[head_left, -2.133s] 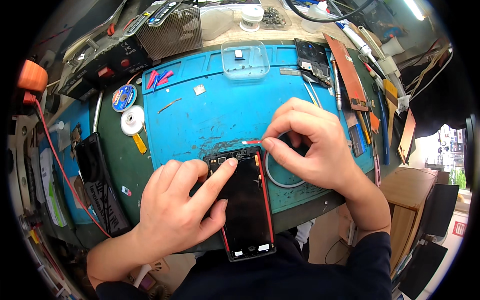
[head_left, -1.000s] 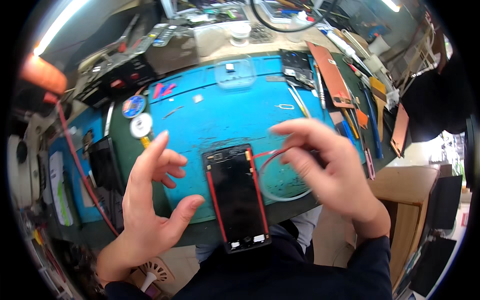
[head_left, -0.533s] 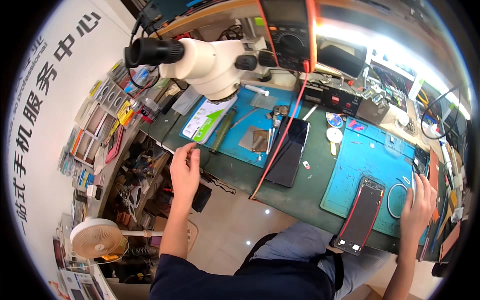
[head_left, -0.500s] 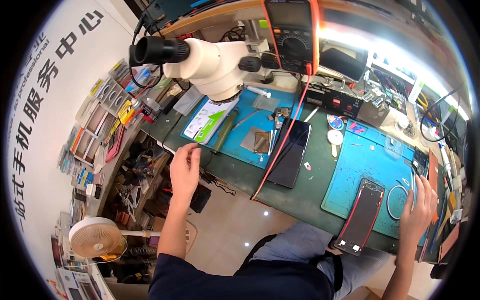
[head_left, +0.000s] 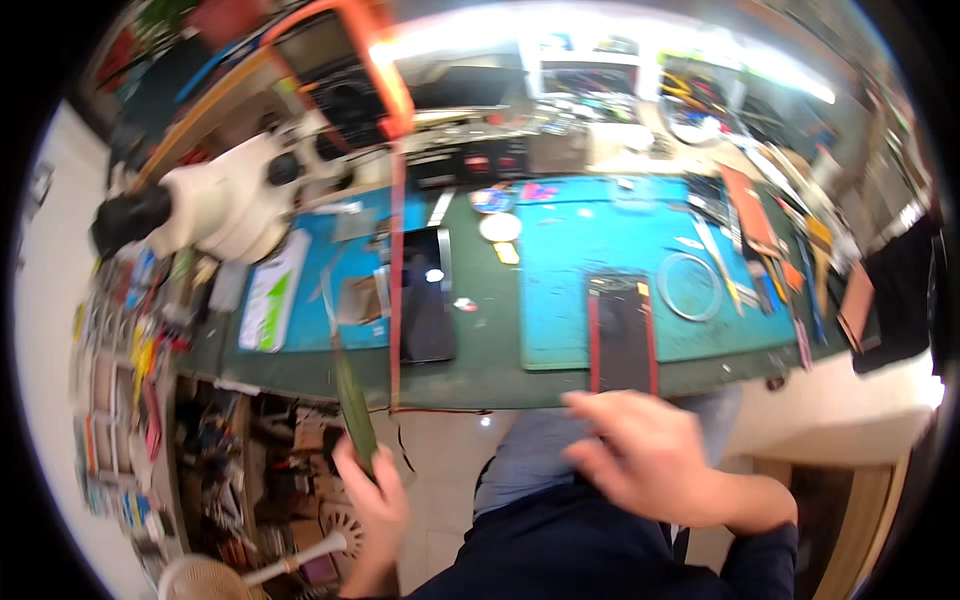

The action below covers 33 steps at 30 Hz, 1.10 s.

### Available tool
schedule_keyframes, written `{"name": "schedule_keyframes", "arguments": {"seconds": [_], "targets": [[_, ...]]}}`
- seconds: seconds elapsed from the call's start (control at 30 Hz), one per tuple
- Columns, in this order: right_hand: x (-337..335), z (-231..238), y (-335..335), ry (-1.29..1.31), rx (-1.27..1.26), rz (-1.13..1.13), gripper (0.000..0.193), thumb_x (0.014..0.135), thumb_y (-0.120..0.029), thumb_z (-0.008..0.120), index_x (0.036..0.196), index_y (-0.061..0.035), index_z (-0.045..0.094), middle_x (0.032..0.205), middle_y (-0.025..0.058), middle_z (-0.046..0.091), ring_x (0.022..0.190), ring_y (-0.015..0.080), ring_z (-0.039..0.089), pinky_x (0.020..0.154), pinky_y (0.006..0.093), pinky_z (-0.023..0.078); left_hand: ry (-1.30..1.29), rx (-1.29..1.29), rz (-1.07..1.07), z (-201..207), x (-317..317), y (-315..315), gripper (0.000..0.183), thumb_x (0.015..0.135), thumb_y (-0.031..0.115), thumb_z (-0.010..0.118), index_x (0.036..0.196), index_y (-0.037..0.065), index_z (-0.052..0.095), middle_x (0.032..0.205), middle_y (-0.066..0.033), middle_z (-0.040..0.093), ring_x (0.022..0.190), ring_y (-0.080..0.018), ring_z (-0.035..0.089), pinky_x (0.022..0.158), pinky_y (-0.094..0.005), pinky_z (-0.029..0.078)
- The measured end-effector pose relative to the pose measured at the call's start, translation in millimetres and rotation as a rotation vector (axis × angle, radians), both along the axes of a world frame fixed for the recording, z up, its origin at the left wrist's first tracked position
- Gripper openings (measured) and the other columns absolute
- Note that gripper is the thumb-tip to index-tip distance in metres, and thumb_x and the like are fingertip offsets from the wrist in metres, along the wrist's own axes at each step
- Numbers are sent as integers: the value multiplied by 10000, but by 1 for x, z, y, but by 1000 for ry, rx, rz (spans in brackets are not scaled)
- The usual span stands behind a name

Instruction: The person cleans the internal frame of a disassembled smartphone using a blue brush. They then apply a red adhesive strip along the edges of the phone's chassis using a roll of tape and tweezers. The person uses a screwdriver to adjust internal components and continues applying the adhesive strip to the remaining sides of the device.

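Observation:
My left hand (head_left: pixel 375 500) grips a green-handled soldering iron (head_left: pixel 355 405), its slim end pointing up toward the bench. In front of me my right hand (head_left: pixel 645 455) is raised with fingers bent and apart, holding nothing visible. Just beyond it lies a dark phone frame (head_left: pixel 622 335) with red edges, on the right blue mat (head_left: pixel 555 260). My right hand hides its near end. A second, black phone (head_left: pixel 427 300) rests between the two mats. The picture is blurred by motion.
A white microscope (head_left: pixel 215 205) stands at the left, over a blue mat bearing a white-and-green box (head_left: pixel 273 300). An orange multimeter (head_left: pixel 345 85) with a red lead (head_left: pixel 397 270) hangs nearby. A cable loop (head_left: pixel 690 287), tweezers and tools lie rightward. A fan (head_left: pixel 205 578) stands lower left.
My left hand has picked up the soldering iron from the left mat and drawn it toward me. My right hand has left the right mat's edge and come inward. The view has swung right.

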State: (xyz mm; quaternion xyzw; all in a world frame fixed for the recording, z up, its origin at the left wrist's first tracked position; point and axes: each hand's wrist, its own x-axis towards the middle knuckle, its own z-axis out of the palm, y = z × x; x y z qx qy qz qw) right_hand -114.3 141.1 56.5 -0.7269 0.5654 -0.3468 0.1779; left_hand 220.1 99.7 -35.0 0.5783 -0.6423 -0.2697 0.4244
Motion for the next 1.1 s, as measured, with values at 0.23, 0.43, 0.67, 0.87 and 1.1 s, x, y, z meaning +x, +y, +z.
{"name": "schedule_keyframes", "arguments": {"seconds": [0.23, 0.43, 0.67, 0.87, 1.1], "targets": [[19, -19, 9, -146, 19, -117, 695, 990, -235, 746, 1551, 53, 452, 1053, 161, 744, 847, 276, 771, 752, 364, 619, 37, -193, -740, 1, -134, 29, 562, 869, 124, 858, 1355, -9, 610, 1228, -193, 655, 1018, -385, 698, 886, -426, 586], [-73, 43, 34, -109, 482, -523, 662, 973, -89, 672, 1602, -81, 468, 1036, 150, 726, 734, 300, 693, 734, 403, 569, -378, -556, -1106, 64, -151, -81, 744, 821, 433, 856, 1414, 31, 658, 1344, -121, 650, 1254, -323, 630, 1035, -461, 521], [-99, 35, 20, 458, 372, -267, 677, 966, -135, 754, 1599, -187, 521, 947, 91, 595, 733, 284, 650, 667, 406, 550, -569, -591, -999, 54, -189, -143, 780, 825, 546, 794, 1383, 15, 671, 1089, -86, 617, 988, -282, 588, 887, -421, 492], [-104, 33, 7, 532, 334, -259, 653, 949, -126, 771, 1572, -191, 584, 891, 56, 582, 703, 256, 640, 580, 388, 523, -580, -591, -1052, 44, -200, -139, 784, 819, 568, 804, 1362, 11, 698, 903, -37, 480, 806, -206, 498, 699, -345, 421], [-106, 28, 4, 535, 329, -255, 647, 936, -127, 786, 1555, -195, 614, 877, 43, 554, 674, 226, 621, 540, 367, 490, -589, -582, -1076, 45, -202, -144, 809, 839, 621, 766, 1362, 8, 705, 858, -26, 454, 787, -189, 485, 694, -337, 395]]}}
